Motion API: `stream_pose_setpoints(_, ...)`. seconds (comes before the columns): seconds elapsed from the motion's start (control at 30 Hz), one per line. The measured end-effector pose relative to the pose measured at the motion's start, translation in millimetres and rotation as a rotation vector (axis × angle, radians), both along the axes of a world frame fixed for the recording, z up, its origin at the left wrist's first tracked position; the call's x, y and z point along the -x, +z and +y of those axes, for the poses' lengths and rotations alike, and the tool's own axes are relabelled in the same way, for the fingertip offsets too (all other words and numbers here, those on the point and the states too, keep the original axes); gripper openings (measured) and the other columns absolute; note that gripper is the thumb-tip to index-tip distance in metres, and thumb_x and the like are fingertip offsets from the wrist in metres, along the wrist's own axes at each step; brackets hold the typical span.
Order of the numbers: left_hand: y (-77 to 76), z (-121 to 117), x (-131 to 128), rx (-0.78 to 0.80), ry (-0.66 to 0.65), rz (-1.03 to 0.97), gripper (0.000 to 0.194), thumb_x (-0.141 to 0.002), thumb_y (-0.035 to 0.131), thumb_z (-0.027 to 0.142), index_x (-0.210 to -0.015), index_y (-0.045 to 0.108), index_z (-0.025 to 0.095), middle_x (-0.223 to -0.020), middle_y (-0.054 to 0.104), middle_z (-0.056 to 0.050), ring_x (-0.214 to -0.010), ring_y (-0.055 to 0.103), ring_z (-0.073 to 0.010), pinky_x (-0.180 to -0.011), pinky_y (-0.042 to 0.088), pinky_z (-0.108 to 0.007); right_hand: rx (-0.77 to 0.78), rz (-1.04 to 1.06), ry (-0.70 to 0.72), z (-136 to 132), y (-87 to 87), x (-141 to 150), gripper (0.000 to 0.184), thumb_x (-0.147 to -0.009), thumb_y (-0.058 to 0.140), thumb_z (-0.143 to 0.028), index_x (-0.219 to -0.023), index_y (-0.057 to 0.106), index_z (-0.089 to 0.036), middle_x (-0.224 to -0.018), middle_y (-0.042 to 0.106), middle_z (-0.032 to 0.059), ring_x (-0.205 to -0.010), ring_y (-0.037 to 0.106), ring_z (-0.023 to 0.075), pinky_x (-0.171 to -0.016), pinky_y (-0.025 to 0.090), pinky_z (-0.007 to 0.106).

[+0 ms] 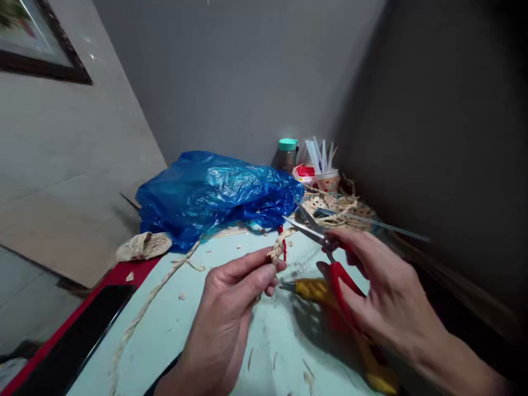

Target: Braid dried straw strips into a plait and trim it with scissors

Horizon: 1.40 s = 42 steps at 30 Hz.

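My left hand [231, 308] pinches the end of a braided straw cord [279, 246] with a bit of red on it, held up over the pale green table [173, 324]. My right hand [383, 297] grips red-handled scissors [325, 247]; the blades are apart and point left, just right of the cord's tip. The cord trails down and left across the table to the near edge. A yellow-handled tool [313, 289] lies on the table under my right hand.
A crumpled blue plastic bag [214, 192] lies behind the hands. At the back right stand a green-capped jar [286, 154], a cup of white sticks [325, 173] and woven straw pieces [338, 212]. Straw scraps litter the table. A dark wall closes the right side.
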<state>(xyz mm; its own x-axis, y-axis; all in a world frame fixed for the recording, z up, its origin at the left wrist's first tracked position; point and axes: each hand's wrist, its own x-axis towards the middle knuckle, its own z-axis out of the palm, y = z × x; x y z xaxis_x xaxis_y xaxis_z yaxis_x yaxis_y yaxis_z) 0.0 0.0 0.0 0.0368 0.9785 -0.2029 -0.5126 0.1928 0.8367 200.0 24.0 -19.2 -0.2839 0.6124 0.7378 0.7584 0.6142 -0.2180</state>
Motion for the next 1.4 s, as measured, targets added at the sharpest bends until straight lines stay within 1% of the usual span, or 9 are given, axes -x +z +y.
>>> stream_pose_setpoints(0.17, 0.9, 1, -4, -0.077, -0.020, -0.016, 0.016, -0.070, 0.075, 0.008, -0.082, 0.079, 0.016, -0.080, 0.073, -0.002, -0.072, 0.057, -0.0082, -0.070, 0.046, -0.015, -0.164, -0.203, 0.001, -13, 0.0, 8, 0.038, -0.082, 0.056, -0.023, -0.118, 0.055, -0.008, -0.091, 0.062, 0.0121, -0.084, 0.054, 0.0262, -0.070, 0.047, 0.038)
stream_pose_setpoints(0.23, -1.9, 0, -7, -0.107, -0.030, 0.003, 0.015, -0.070, 0.074, 0.007, -0.081, 0.079, 0.017, -0.080, 0.072, -0.001, -0.074, 0.057, -0.0087, -0.070, 0.046, -0.015, -0.225, -0.275, -0.042, -16, -0.1, 10, 0.038, -0.083, 0.056, -0.022, -0.119, 0.055, -0.009, -0.092, 0.064, 0.0120, -0.082, 0.055, 0.0265, -0.070, 0.047, 0.038)
stream_pose_setpoints(0.37, -6.8, -3, -8, -0.117, -0.064, 0.035, 0.014, -0.074, 0.074, 0.012, -0.085, 0.079, 0.019, -0.082, 0.073, -0.002, -0.083, 0.060, -0.0120, -0.075, 0.047, -0.019, -0.302, -0.345, -0.155, -17, -0.5, 11, 0.042, -0.083, 0.059, -0.022, -0.122, 0.056, -0.008, -0.089, 0.064, 0.0118, -0.079, 0.054, 0.0267, -0.070, 0.045, 0.039)
stream_pose_setpoints(0.6, -3.5, -1, -7, -0.102, -0.032, 0.009, 0.015, -0.072, 0.075, 0.011, -0.085, 0.079, 0.019, -0.084, 0.074, -0.002, -0.088, 0.062, -0.0129, -0.082, 0.046, -0.020, -0.285, -0.324, -0.186, -18, 1.4, 13, 0.042, -0.084, 0.058, -0.022, -0.123, 0.057, -0.007, -0.086, 0.064, 0.0110, -0.079, 0.055, 0.0271, -0.069, 0.045, 0.038)
stream_pose_setpoints(0.8, -2.0, -1, -10, -0.116, 0.027, -0.003, 0.011, -0.069, 0.076, 0.012, -0.077, 0.079, 0.019, -0.080, 0.075, 0.001, -0.082, 0.063, -0.0108, -0.081, 0.047, -0.018, -0.304, -0.343, -0.132, -21, 0.0, 15, 0.040, -0.084, 0.058, -0.019, -0.122, 0.057, -0.007, -0.086, 0.065, 0.0123, -0.076, 0.056, 0.0269, -0.063, 0.043, 0.037)
stream_pose_setpoints(1.0, -1.4, -5, -10, -0.118, 0.053, 0.028, 0.011, -0.066, 0.078, 0.012, -0.074, 0.078, 0.020, -0.084, 0.077, -0.001, -0.086, 0.065, -0.0139, -0.083, 0.048, -0.021, -0.298, -0.318, -0.171, -20, 0.0, 14, 0.045, -0.085, 0.059, -0.025, -0.127, 0.056, -0.007, -0.084, 0.065, 0.0115, -0.076, 0.056, 0.0274, -0.063, 0.043, 0.038)
stream_pose_setpoints(1.13, -2.1, -5, -11, -0.140, 0.069, 0.074, 0.011, -0.068, 0.077, 0.013, -0.077, 0.079, 0.019, -0.086, 0.077, -0.002, -0.088, 0.066, -0.0150, -0.084, 0.048, -0.022, -0.301, -0.310, -0.155, -21, 2.2, 16, 0.045, -0.085, 0.058, -0.022, -0.127, 0.056, -0.006, -0.084, 0.065, 0.0117, -0.076, 0.056, 0.0268, -0.065, 0.044, 0.038)
stream_pose_setpoints(1.3, -2.6, -5, -12, -0.191, 0.093, 0.111, 0.008, -0.070, 0.077, 0.014, -0.074, 0.079, 0.020, -0.078, 0.076, -0.001, -0.084, 0.067, -0.0155, -0.081, 0.051, -0.023, -0.313, -0.341, -0.145, -22, -0.8, 16, 0.046, -0.085, 0.060, -0.016, -0.129, 0.054, -0.002, -0.084, 0.065, 0.0136, -0.073, 0.057, 0.0262, -0.065, 0.045, 0.038)
stream_pose_setpoints(1.4, -2.3, -6, -12, -0.211, 0.115, 0.149, 0.008, -0.070, 0.077, 0.015, -0.075, 0.079, 0.020, -0.079, 0.076, -0.002, -0.086, 0.068, -0.0177, -0.083, 0.051, -0.025, -0.312, -0.346, -0.117, -23, -2.7, 15, 0.043, -0.087, 0.058, -0.010, -0.128, 0.053, -0.001, -0.084, 0.065, 0.0136, -0.072, 0.057, 0.0243, -0.065, 0.046, 0.036)
